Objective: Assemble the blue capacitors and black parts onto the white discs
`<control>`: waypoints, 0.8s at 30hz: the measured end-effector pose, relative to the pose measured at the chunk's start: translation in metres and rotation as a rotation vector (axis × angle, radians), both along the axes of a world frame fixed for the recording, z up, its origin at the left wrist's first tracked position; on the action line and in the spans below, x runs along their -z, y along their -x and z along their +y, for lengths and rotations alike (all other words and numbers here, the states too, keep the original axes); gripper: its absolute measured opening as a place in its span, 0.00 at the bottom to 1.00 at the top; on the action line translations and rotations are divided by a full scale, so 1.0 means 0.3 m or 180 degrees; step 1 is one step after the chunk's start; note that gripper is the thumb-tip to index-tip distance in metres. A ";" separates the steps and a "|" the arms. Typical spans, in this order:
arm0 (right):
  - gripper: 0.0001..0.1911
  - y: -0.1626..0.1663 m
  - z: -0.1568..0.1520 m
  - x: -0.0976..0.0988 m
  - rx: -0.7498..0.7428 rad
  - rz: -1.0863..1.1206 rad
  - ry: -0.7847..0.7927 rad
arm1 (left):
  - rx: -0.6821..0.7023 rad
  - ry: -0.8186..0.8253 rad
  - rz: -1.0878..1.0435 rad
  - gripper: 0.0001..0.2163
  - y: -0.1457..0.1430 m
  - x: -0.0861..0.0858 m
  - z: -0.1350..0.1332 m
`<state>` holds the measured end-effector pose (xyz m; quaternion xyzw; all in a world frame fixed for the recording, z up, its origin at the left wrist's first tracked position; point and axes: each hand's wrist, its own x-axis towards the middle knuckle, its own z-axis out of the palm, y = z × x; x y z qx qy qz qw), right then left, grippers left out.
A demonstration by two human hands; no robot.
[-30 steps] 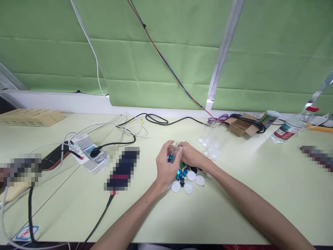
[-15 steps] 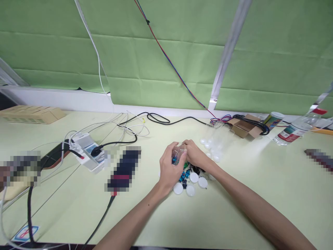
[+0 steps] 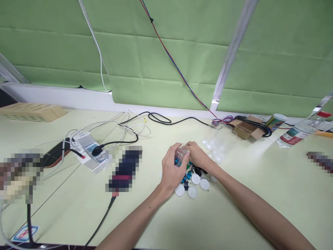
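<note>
My left hand (image 3: 172, 171) is wrapped round a small clear plastic vial (image 3: 180, 155) that has blue pieces inside. My right hand (image 3: 198, 157) meets it from the right, fingertips pinched at the vial's mouth; what they pinch is too small to make out. Under both hands lies a heap of small blue, green and dark pieces (image 3: 189, 173). White round lids (image 3: 195, 179) lie at the heap's near edge.
Clear empty vials with white lids (image 3: 220, 144) stand behind the hands. A power strip (image 3: 88, 154) with cables lies at left, with a dark blurred object (image 3: 125, 169) beside it. An open cardboard box (image 3: 247, 127), a can (image 3: 277, 121) and a water bottle (image 3: 296, 133) sit at the back right.
The view has drifted slightly, so everything sits a little lower and further right in the picture. Both hands stay together on the vial, barely shifted.
</note>
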<state>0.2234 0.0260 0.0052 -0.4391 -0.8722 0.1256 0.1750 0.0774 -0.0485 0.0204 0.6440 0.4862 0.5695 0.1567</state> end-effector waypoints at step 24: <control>0.14 -0.055 -0.084 -0.318 0.0190 0.1299 0.0084 | 0.0075 -0.0088 0.0095 0.18 0.001 -0.016 0.000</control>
